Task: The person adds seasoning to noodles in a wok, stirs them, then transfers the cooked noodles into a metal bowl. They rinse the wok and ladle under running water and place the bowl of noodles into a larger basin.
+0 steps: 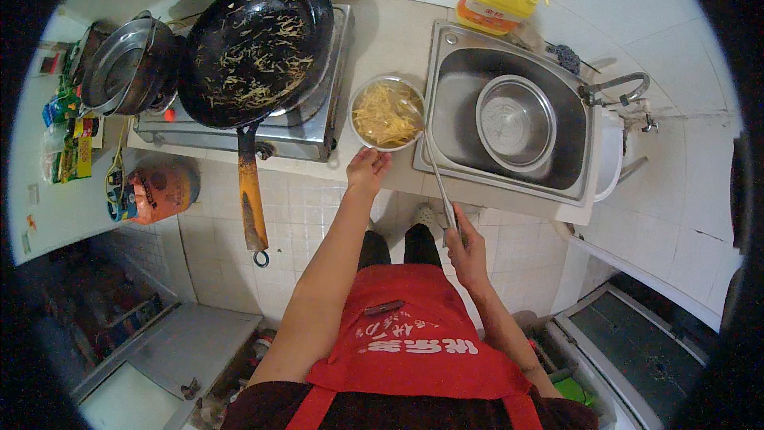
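Note:
A round bowl (354, 126) of yellow shredded food (388, 114) is at the counter between the stove and the sink. My left hand (369, 168) has its fingers against the bowl's near rim, gripping it there. In my right hand (468, 248) is the handle of a long metal cooking utensil (440, 182), slanting up to the bowl's right rim. The utensil's far end is hard to make out. A black wok (206, 80) with scattered pale shreds (262, 65) rests over the gas stove (298, 142), its worn wooden handle (250, 197) pointing towards me.
Right of the bowl, a metal basin (516, 122) sits inside the steel sink (456, 86) beneath a faucet (627, 86). Behind stands a yellow jug (498, 0) with a pump. Stacked metal pots (122, 68) are left of the wok. An orange gas cylinder (161, 191) stands below.

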Demonstrator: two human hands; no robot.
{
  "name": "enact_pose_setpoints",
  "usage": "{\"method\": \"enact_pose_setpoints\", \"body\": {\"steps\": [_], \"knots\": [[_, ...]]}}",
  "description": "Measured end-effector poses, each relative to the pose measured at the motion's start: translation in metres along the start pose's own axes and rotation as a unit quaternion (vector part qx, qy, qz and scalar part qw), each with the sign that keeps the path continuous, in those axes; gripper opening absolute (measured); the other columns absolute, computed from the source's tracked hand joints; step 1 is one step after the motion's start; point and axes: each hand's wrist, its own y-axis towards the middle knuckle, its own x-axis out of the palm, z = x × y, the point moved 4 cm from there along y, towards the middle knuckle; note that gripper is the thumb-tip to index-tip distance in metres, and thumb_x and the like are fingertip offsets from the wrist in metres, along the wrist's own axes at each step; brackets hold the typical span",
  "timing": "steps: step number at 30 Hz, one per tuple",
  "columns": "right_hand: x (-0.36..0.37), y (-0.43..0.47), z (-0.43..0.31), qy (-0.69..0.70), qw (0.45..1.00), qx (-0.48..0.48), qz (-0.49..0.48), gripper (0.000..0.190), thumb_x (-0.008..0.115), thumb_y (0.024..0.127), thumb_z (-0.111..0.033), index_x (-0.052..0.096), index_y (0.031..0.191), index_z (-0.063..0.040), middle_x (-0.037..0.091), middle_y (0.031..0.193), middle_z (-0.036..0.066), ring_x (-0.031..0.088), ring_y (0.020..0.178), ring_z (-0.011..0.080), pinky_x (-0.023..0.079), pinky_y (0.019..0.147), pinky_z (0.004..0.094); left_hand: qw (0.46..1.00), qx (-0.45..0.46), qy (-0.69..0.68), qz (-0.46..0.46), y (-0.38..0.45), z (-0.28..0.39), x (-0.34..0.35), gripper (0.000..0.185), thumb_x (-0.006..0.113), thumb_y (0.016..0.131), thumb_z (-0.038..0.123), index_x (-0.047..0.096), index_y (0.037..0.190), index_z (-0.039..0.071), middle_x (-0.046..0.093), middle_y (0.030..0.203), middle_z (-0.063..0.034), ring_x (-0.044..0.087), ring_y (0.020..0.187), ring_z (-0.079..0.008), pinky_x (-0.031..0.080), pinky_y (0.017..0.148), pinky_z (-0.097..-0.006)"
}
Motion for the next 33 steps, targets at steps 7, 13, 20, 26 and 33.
{"method": "enact_pose_setpoints", "body": {"steps": [7,13,20,26,33], "knots": [[-0.002,-0.011,-0.005,-0.151,0.982,-0.111,-0.02,0.052,0.052,0.094,-0.009,0.041,0.144,-0.012,0.058,0.086,0.004,0.048,0.067,0.0099,0.044,0.063,0.0258,0.999,-0.006,-0.004,-0.042,0.003,-0.002,-0.004,0.011,0.06,0.091,0.004,0.053,0.098,0.009,0.067,0.093,-0.0142,0.068,0.088,-0.0299,0.059,0.077,-0.0446],[-0.003,-0.007,-0.014,-0.168,0.983,-0.062,-0.041,0.05,0.052,0.095,-0.01,0.041,0.144,-0.011,0.06,0.119,0.015,0.052,0.094,0.0193,0.044,0.084,0.031,0.999,0.002,-0.005,-0.043,0.007,-0.003,-0.009,0.009,0.062,0.09,0.004,0.054,0.092,0.01,0.067,0.092,-0.0119,0.069,0.087,-0.0283,0.06,0.076,-0.0426],[-0.003,0.012,-0.023,-0.112,0.991,-0.067,0.04,0.048,0.05,0.096,-0.011,0.041,0.143,-0.009,0.054,0.133,0.02,0.053,0.123,0.0289,0.041,0.099,0.0348,0.999,0.015,0.027,-0.011,0.006,-0.002,-0.003,0.013,0.063,0.09,0.004,0.052,0.096,0.009,0.066,0.088,-0.0105,0.069,0.081,-0.0272,0.061,0.07,-0.0398],[0.021,0.054,-0.012,-0.122,0.981,-0.136,0.063,0.051,0.05,0.094,-0.007,0.04,0.144,-0.011,0.054,0.133,0.019,0.055,0.116,0.0304,0.042,0.095,0.0346,0.997,0.034,0.072,0.001,0.009,-0.001,-0.003,0.017,0.065,0.089,0.005,0.051,0.097,0.01,0.065,0.087,-0.0109,0.068,0.08,-0.0277,0.06,0.069,-0.0409],[0.029,0.052,-0.029,-0.235,0.959,-0.155,-0.002,0.057,0.058,0.09,-0.009,0.042,0.143,-0.021,0.062,0.118,0.02,0.061,0.103,0.0386,0.05,0.085,0.0428,0.998,0.009,0.063,0.0,0.006,0.004,0.0,0.018,0.066,0.087,0.003,0.051,0.094,0.011,0.066,0.088,-0.011,0.069,0.081,-0.0291,0.06,0.069,-0.0441]]}}
